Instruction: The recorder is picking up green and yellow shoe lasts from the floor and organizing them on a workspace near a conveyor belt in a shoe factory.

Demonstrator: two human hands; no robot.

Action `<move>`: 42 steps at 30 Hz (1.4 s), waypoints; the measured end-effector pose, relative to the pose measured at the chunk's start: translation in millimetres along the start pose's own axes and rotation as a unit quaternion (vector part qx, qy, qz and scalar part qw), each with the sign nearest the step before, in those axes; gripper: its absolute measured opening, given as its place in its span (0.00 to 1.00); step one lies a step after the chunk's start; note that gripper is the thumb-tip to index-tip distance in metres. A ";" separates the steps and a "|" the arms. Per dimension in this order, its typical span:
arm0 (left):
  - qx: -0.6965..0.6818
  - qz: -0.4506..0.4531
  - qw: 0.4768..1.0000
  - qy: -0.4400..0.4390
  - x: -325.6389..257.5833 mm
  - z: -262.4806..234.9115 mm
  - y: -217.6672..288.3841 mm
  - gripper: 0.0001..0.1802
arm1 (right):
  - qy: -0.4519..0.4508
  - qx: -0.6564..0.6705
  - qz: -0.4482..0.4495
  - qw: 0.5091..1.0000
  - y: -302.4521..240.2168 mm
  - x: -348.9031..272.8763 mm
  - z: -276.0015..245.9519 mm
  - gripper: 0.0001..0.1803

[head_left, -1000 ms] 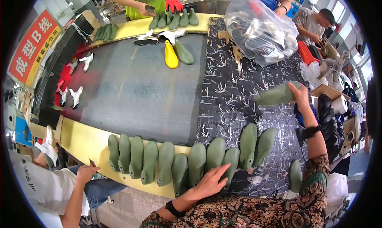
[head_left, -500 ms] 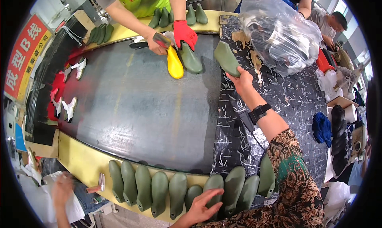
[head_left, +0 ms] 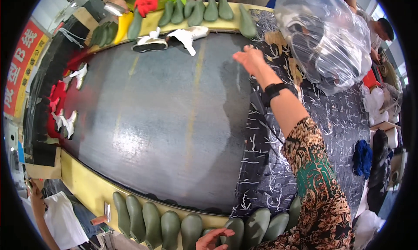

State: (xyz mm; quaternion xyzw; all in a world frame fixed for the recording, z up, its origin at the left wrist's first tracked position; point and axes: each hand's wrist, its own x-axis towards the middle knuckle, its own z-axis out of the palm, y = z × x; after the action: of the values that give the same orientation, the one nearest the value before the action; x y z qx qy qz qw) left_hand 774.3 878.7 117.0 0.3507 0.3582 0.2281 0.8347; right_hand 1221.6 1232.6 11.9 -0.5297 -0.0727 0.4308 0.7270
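My right hand [head_left: 250, 59] reaches across the dark belt [head_left: 174, 119] with its fingers spread and nothing in it. Just beyond its fingertips a green shoe last [head_left: 247, 23] lies on the far yellow ledge [head_left: 152, 21], at the end of a row of green lasts [head_left: 198, 10]. My left hand [head_left: 212, 240] sits at the bottom edge, fingers apart, against the near row of green lasts [head_left: 170, 226] standing along the near yellow ledge [head_left: 87, 187].
Across the belt a person in a red glove [head_left: 147, 0] holds a yellow last [head_left: 123, 25] and a green one. White shoe uppers [head_left: 188, 34] lie at the belt's far edge. A big clear plastic bag [head_left: 324, 36] sits at right. Red and white pieces [head_left: 61, 104] lie at left.
My right hand carried a green last from the right side across to the far ledge and let it go. The gloved person drew the yellow last back off the belt.
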 end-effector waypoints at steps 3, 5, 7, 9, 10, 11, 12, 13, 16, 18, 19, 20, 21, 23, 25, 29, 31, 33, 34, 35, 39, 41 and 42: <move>0.065 0.019 0.997 -0.023 2.2 3.4 6.3 0.23 | -0.237 -0.075 -0.025 0.968 18.9 -40.6 -37.8 0.12; 0.091 0.033 0.995 -0.017 1.2 4.1 2.0 0.22 | -0.294 -0.105 0.089 0.946 1.7 -120.4 -51.6 0.16; 0.075 0.058 0.995 0.018 1.1 8.5 -1.9 0.21 | -0.286 -0.205 0.129 0.927 -48.2 -188.1 -87.7 0.18; 0.149 0.086 0.984 -0.040 12.4 9.6 1.7 0.21 | -0.281 -0.338 0.170 0.882 -79.1 -235.3 -138.8 0.22; 0.170 0.092 0.980 -0.041 10.8 15.6 3.9 0.21 | -0.289 -0.380 0.130 0.869 -97.7 -258.6 -162.3 0.24; 0.192 0.103 0.975 -0.044 6.0 22.0 6.7 0.21 | -0.249 -0.389 0.122 0.879 -115.7 -283.6 -179.7 0.23; 0.199 0.096 0.975 -0.027 0.0 31.9 8.3 0.21 | -0.218 -0.437 0.078 0.869 -134.4 -311.1 -202.4 0.22; 0.213 0.096 0.972 -0.006 -15.1 39.7 9.4 0.21 | -0.166 -0.459 0.047 0.872 -153.8 -346.2 -219.0 0.21; 0.326 0.126 0.937 -0.008 -24.2 44.5 -8.3 0.20 | -0.070 -0.546 0.020 0.835 -184.9 -424.2 -269.9 0.19; 0.358 0.122 0.925 -0.034 -32.0 50.1 -26.9 0.19 | -0.033 -0.637 -0.021 0.770 -189.5 -475.4 -298.6 0.18; 0.368 0.119 0.921 -0.052 -38.1 54.5 -34.4 0.20 | -0.008 -0.696 -0.043 0.716 -187.2 -500.4 -306.6 0.17; 0.374 0.117 0.918 -0.059 -36.7 61.8 -44.9 0.19 | 0.010 -0.712 -0.064 0.700 -178.4 -519.2 -323.5 0.16; 0.390 0.128 0.910 -0.064 -37.8 70.2 -51.5 0.19 | 0.028 -0.723 -0.080 0.686 -167.6 -536.6 -334.5 0.15; 0.417 0.131 0.897 -0.072 -39.9 80.6 -68.2 0.19 | 0.033 -0.667 0.032 0.744 -147.4 -559.6 -336.1 0.18; 0.524 0.186 0.824 -0.104 -31.5 107.9 -72.1 0.22 | 0.067 -0.612 -0.068 0.785 -101.0 -567.2 -345.1 0.27; 0.623 0.214 0.737 -0.151 2.2 145.1 -97.6 0.35 | 0.043 -0.598 -0.147 0.787 -45.4 -524.2 -316.7 0.42; 0.667 0.200 0.703 -0.146 15.4 154.4 -117.5 0.39 | 0.094 -0.690 -0.113 0.709 -28.6 -514.8 -284.6 0.45; 0.678 0.231 0.685 -0.134 20.3 156.0 -140.4 0.44 | 0.073 -0.745 -0.077 0.658 -26.3 -514.9 -255.9 0.44; 0.621 0.216 0.743 -0.126 23.5 159.8 -147.1 0.45 | 0.036 -0.744 -0.042 0.666 -26.5 -509.1 -249.6 0.42; 0.558 0.202 0.798 -0.110 23.2 165.0 -154.3 0.45 | -0.007 -0.744 -0.009 0.668 -25.4 -505.6 -244.4 0.40; 0.687 0.323 0.644 -0.101 -12.0 167.9 -168.4 0.36 | -0.054 -0.776 -0.091 0.621 -20.6 -513.4 -285.6 0.32; 0.696 0.351 0.621 -0.085 -30.5 144.5 -164.9 0.33 | -0.050 -0.764 -0.133 0.629 -1.4 -515.9 -309.5 0.31; 0.690 0.362 0.626 -0.003 -40.8 133.5 -163.5 0.32 | -0.048 -0.753 -0.164 0.635 3.6 -518.5 -314.4 0.31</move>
State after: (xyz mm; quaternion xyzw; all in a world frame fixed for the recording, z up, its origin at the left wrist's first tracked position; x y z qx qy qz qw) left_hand 870.7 690.3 78.8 0.9262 0.2525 0.1967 0.1992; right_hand 1075.9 645.7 56.1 -0.8514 -0.4926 0.1253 0.1296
